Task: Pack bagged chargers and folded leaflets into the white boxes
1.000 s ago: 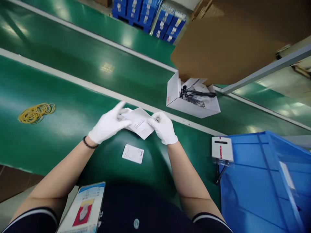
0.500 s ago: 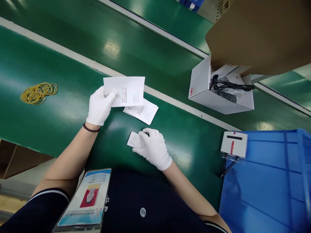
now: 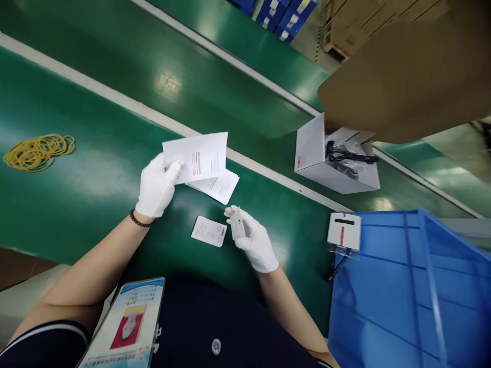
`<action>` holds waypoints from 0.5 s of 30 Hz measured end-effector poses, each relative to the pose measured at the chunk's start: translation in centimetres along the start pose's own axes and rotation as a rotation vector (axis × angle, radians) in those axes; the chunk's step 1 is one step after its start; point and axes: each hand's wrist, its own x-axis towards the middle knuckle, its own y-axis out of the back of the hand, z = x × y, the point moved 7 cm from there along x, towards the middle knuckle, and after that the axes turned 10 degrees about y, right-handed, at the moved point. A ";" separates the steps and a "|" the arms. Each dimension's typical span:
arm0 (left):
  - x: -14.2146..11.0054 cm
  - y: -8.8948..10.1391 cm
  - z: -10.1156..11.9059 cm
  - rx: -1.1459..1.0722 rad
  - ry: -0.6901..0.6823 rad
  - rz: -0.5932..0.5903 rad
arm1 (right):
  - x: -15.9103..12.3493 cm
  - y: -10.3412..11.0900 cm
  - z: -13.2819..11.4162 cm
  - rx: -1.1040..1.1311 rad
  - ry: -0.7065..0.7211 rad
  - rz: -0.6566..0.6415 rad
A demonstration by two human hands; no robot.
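White gloves cover both hands. My left hand pinches a printed white leaflet by its left edge, thumb on top, raised over the green surface. Partly under it lies a small pile of similar leaflets. My right hand grips a small white card, tilted up between thumb and fingers. Just left of that hand, a stack of small printed cards with a round stamp mark rests on the green surface, apart from the fingers.
Yellow rubber bands lie in a heap at left. Across the white strip, an open white box holds black cables and bagged items, with a brown cardboard flap above. At right stands a blue crate with a small white device near its edge.
My right hand has come away from the card stack, lifting one small card to the right and tilting it up. The left hand still holds the leaflet. The whole view has shifted slightly.
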 end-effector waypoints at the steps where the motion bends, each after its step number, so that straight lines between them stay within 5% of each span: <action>1: -0.7 -0.5 0.1 0.016 0.002 -0.008 | 0.1 0.3 0.0 0.065 -0.006 0.026; 5: -4.1 -3.3 0.1 -0.013 0.040 -0.163 | 1.0 1.2 -1.2 -0.018 0.084 0.145; 11: -10.7 -9.1 0.6 -0.560 0.202 -0.761 | 2.1 1.7 -3.8 -0.805 0.222 0.412; 15: -12.2 -10.8 0.2 -0.767 0.275 -0.833 | 2.1 -0.1 -3.8 -0.923 0.258 0.408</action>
